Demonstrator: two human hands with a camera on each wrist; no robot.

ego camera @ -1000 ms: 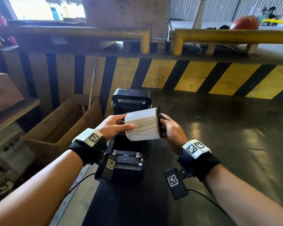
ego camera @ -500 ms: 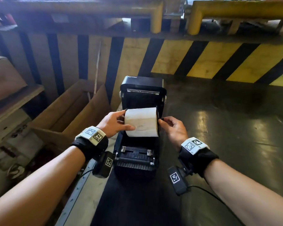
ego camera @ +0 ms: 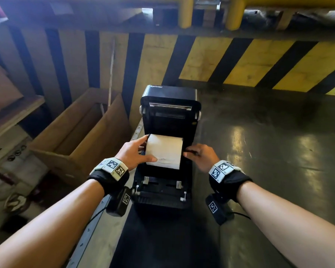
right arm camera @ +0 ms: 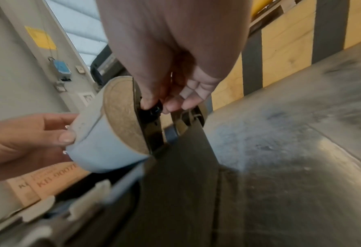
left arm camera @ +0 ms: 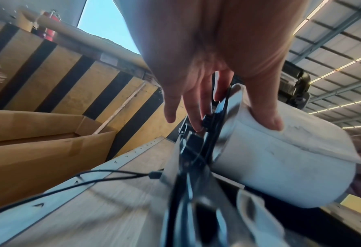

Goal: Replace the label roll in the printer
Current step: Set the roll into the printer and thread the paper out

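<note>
The black printer (ego camera: 169, 192) stands with its lid (ego camera: 170, 99) swung up and its bay open. A white label roll (ego camera: 163, 150) on a black spindle (right arm camera: 152, 110) lies level across the bay, between the side walls. My left hand (ego camera: 143, 149) grips the roll's left end, thumb (left arm camera: 266, 115) on the paper and fingers (left arm camera: 196, 117) at the black flange. My right hand (ego camera: 190, 151) pinches the spindle's knob at the roll's right end. The roll (right arm camera: 103, 138) hides the bay floor, so I cannot tell whether it is seated.
An open cardboard box (ego camera: 81, 132) stands left of the printer. A yellow-and-black striped barrier (ego camera: 240, 60) runs behind it. The printer sits on a black strip (ego camera: 162, 238); a dark glossy surface (ego camera: 269, 151) lies to the right and a shelf (ego camera: 12, 113) at far left.
Both hands have carried the roll from above the printer's front, tilted, down and back into the open bay, where it now lies level. The head view has tipped downward.
</note>
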